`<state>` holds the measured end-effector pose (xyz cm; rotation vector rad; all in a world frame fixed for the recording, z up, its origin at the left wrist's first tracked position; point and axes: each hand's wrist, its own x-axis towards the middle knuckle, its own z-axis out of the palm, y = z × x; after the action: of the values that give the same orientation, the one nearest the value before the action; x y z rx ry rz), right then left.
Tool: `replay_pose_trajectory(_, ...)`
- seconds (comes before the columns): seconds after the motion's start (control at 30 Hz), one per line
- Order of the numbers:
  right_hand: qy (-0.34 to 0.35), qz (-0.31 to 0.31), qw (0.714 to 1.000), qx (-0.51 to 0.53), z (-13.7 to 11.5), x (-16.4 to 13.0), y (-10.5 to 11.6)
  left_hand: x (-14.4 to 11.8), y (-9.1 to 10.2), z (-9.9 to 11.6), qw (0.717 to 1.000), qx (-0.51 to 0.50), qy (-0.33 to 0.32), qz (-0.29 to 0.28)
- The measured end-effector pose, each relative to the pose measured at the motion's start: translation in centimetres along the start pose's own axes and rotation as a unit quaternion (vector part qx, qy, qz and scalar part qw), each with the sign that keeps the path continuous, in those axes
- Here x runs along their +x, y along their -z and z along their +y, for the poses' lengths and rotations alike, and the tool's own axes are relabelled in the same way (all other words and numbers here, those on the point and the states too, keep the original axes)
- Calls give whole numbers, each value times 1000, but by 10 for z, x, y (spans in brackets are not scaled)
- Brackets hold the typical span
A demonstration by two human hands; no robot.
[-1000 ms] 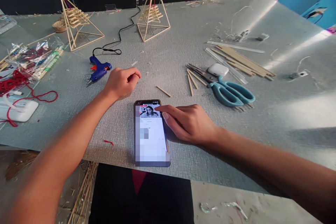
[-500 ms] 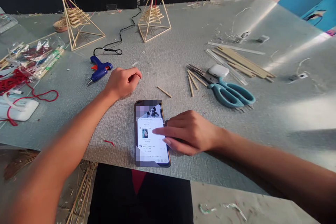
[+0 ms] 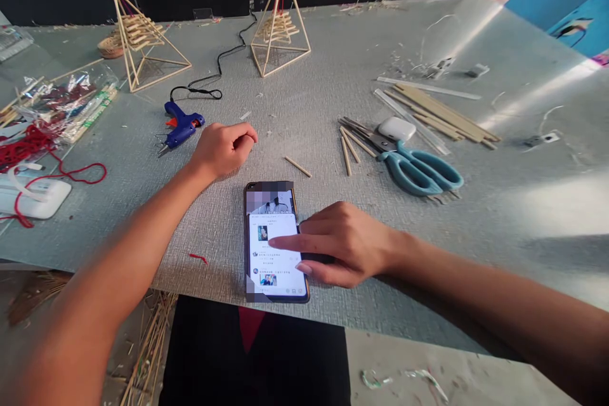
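Observation:
A smartphone [image 3: 273,266] lies flat near the front edge of the grey table [image 3: 309,95], its screen lit. My right hand [image 3: 345,244] rests beside it with the index finger stretched out onto the middle of the screen. My left hand [image 3: 222,148] lies curled into a loose fist on the table above and left of the phone, holding nothing. A single short wooden stick [image 3: 297,166] lies between the two hands, just above the phone.
Teal scissors [image 3: 419,168], a white earbud case [image 3: 396,128] and loose wooden sticks [image 3: 442,111] lie to the right. A blue glue gun [image 3: 181,125] sits left of my left hand. Two stick pyramids [image 3: 143,44] [image 3: 280,19] stand at the back. Red string [image 3: 28,146] and plastic bags lie far left.
My right index finger slid from the top of the phone's screen down to its middle, and the page on the screen scrolled. My left hand stayed still.

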<state>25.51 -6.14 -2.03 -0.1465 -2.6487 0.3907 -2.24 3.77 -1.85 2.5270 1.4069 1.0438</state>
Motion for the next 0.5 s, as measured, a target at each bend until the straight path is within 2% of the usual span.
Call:
replay_pose_trajectory(0.23, 21, -8, 1000, 7, 0, 2, 1, 0, -1, -1, 1000, -4, -4, 3)
replay_pose_trajectory(0.5, 21, 17, 1000, -3, 1, -1, -2, -1, 1, 1, 1000, -10, -3, 4)
